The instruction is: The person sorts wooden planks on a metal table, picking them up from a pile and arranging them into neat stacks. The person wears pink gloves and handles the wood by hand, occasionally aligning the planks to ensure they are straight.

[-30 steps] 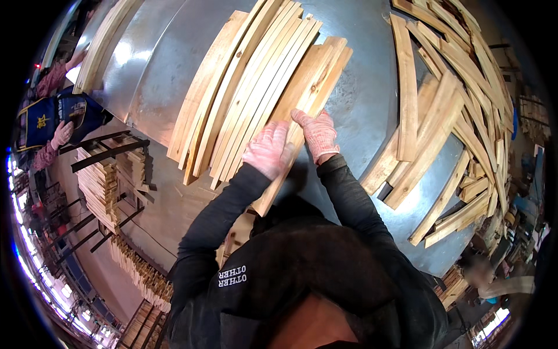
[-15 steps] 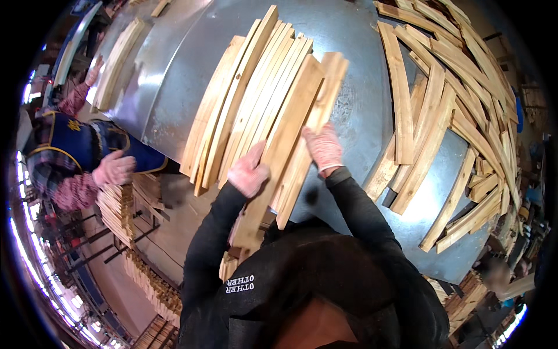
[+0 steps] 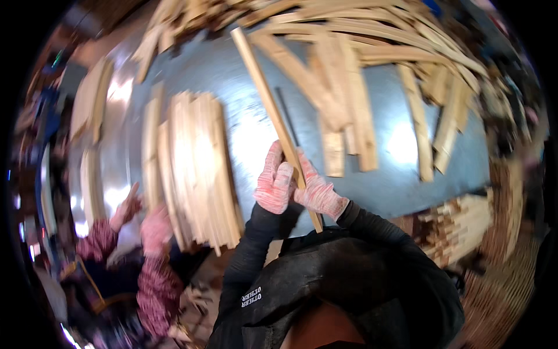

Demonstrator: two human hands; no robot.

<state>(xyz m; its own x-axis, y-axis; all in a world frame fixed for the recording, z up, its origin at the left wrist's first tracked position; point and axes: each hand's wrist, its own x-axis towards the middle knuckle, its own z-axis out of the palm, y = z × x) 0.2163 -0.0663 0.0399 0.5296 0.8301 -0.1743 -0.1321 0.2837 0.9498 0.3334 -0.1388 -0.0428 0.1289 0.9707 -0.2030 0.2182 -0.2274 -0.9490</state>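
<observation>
Both my hands wear pink-and-white knit gloves and are at one narrow wooden slat, turned on edge above the metal table. My left hand closes against its left side near the lower end. Gripping the opposite side is my right hand, its fingers partly hidden behind the slat. The slat's far end points away toward the piled wood. To the left lies a row of slats set side by side. Right of the held slat, several loose slats overlap on the table.
A co-worker's gloved hands reach to the slats at left. A heap of slats lines the far edge of the metal table. Stacked wood stands beyond its near right edge. More slats lie far left.
The view has swung right. My hands have left the row of slats and come together on one slat, now on edge. The co-worker's hands have come to the slats beside the row.
</observation>
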